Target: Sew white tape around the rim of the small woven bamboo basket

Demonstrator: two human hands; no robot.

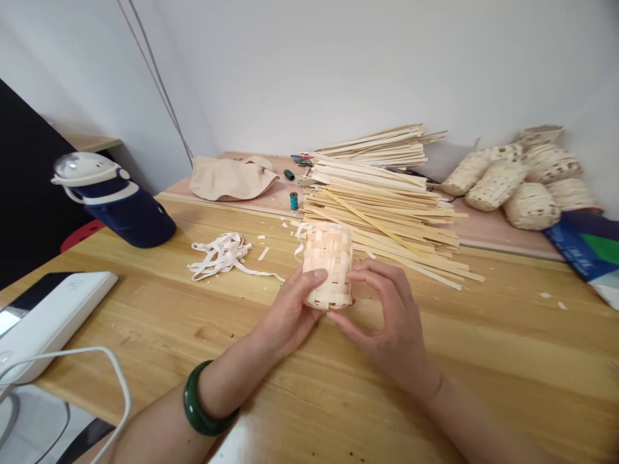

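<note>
A small woven basket (329, 264) of pale flat strips is held above the wooden table, its side facing me. My left hand (293, 306) is wrapped round its left side, the thumb lying on the weave. At its lower right, my right hand (389, 312) has thumb and index finger apart in a wide curve. Those fingertips touch the basket's right side and its bottom edge. White ribbon (222, 254) lies in a loose tangle to the left, one end trailing toward the basket.
Several bundles of flat strips (377, 193) lie behind the basket. Woven baskets (498, 183) are piled at back right beside a blue package (585, 248). A dark blue bottle (120, 206), beige cloth (232, 178), thread spool (294, 201) and white power bank (62, 319) with cable stand leftward.
</note>
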